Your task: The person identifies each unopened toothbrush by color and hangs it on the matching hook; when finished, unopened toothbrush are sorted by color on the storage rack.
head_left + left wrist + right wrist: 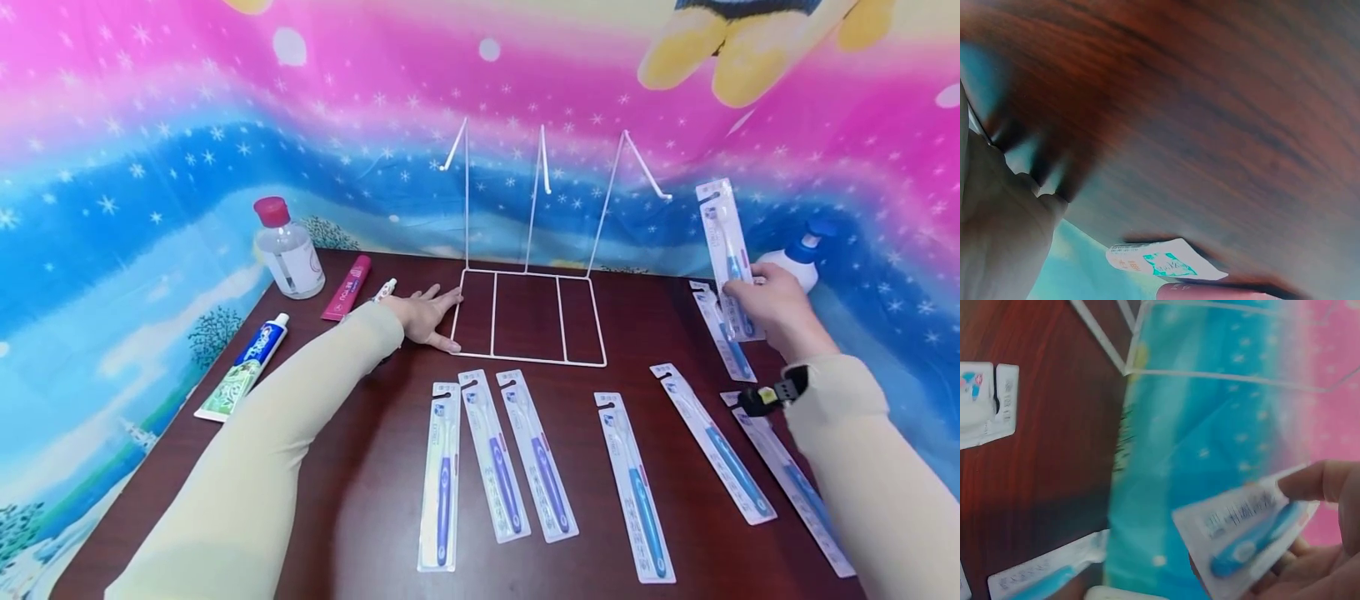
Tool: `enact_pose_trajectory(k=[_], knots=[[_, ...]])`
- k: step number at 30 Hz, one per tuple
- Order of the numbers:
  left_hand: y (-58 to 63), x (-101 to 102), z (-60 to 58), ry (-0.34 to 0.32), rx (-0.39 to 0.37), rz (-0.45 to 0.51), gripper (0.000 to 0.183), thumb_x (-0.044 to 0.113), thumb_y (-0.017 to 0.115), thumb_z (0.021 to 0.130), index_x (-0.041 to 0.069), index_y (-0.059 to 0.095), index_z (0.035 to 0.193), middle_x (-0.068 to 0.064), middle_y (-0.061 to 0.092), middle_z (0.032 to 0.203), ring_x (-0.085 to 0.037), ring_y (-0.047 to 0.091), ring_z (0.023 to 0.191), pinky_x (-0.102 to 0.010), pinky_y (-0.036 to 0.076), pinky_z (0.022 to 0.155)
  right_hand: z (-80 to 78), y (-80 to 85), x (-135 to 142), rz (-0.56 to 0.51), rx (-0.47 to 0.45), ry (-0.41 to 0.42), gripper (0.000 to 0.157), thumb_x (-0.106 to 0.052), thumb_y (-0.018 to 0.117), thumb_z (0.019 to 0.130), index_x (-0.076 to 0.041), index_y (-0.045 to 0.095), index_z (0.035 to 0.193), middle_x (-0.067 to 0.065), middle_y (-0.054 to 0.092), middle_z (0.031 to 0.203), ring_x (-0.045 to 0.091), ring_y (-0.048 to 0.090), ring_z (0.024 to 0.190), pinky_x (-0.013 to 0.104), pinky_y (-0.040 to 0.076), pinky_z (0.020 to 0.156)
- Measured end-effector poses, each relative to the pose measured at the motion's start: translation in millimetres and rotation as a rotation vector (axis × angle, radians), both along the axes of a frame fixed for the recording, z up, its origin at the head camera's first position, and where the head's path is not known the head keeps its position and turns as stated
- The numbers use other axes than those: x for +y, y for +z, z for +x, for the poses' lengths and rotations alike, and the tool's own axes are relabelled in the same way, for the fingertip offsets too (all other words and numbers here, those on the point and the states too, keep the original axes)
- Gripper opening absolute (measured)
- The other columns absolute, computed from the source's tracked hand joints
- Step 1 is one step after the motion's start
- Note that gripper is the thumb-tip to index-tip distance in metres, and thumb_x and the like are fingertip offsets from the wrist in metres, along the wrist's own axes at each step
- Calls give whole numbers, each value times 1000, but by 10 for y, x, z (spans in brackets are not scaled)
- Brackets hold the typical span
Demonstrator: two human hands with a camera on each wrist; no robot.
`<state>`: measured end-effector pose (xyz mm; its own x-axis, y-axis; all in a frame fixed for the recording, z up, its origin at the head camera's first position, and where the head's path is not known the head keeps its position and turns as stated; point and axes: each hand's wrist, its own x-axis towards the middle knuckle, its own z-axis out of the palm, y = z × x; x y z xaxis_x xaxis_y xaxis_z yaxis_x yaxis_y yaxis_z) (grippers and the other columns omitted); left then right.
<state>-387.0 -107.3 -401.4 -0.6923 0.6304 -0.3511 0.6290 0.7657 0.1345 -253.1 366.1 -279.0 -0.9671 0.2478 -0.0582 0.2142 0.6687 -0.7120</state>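
Observation:
A white wire rack (493,317) with three upright hooked arms stands at the back middle of the dark wooden table. My left hand (429,318) lies with spread fingers against the left side of its base. To the right of the rack, my right hand (780,304) holds up a packaged toothbrush (722,225), pinching the lower part of the pack between thumb and fingers. Its blue handle shows through the plastic in the right wrist view. Beneath it, another blue packaged toothbrush (726,337) lies on the table. The rack's hooks carry nothing.
Three purple packaged toothbrushes (504,471) lie front middle; blue ones (637,492) lie further right, one partly under my right forearm. At left are a clear red-capped bottle (292,258), a red tube (347,290) and a green-blue toothpaste tube (246,367). A blue-topped pump bottle (797,262) stands behind my right hand.

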Motion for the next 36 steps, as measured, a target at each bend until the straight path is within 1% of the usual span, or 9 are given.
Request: enact_pose_trajectory(k=[6,10,12,14,17,19,22,27,36], knots=[[32,-19,-9,6,1,4,111,77,48,71,12,4,149,-3,-9,153,-35,-5,137,-51,8,108,343,160,-150,-133,95,124,59,-44,54,89,-2,36,126,16,60,103,22,66,74,44,53,61],[32,-23,-12,5,2,3,110,76,48,72,12,3,149,-3,-9,153,-35,-5,137,-50,8,108,558,243,-319,-250,213,177,59,-38,53,90,-16,30,139,10,59,110,17,65,89,57,44,81],[25,-26,-14,3,0,4,110,76,48,72,11,3,149,-4,-9,153,-35,-5,137,-51,8,108,630,278,-422,-299,257,212,58,-33,53,91,-20,28,142,11,58,114,19,64,94,52,44,85],[11,-35,-10,5,0,10,110,76,48,72,11,4,149,-4,-8,153,-36,-4,137,-51,9,107,678,292,-540,-281,271,243,57,-33,52,92,-20,28,142,12,60,114,20,63,97,55,41,87],[-6,-54,8,8,-1,20,110,75,49,72,10,5,149,-5,-7,153,-36,-4,137,-51,9,107,703,260,-717,-265,270,286,52,-34,53,91,-16,32,136,12,62,110,20,64,96,52,43,86],[-15,-60,19,10,2,22,109,75,49,72,10,6,149,-5,-6,154,-36,-3,137,-51,9,107,704,207,-814,-244,260,301,52,-36,53,91,-16,32,134,14,62,110,21,63,96,63,36,86],[-23,-59,23,10,2,19,109,75,49,72,11,6,149,-5,-6,154,-35,-3,137,-50,9,108,687,117,-909,-254,256,319,50,-35,55,91,-13,33,129,15,62,109,22,64,96,60,40,85],[-20,-43,9,7,1,24,110,76,48,71,11,5,149,-4,-7,154,-35,-3,137,-50,9,108,629,7,-983,-276,268,330,46,-32,55,91,-11,34,127,16,62,107,24,64,94,56,45,79],[11,0,5,-3,-10,30,109,75,49,72,10,6,148,-5,-7,154,-37,-4,137,-52,9,107,533,-80,-1001,-272,304,314,48,-30,55,91,-10,34,128,17,60,109,24,63,94,56,43,84]])
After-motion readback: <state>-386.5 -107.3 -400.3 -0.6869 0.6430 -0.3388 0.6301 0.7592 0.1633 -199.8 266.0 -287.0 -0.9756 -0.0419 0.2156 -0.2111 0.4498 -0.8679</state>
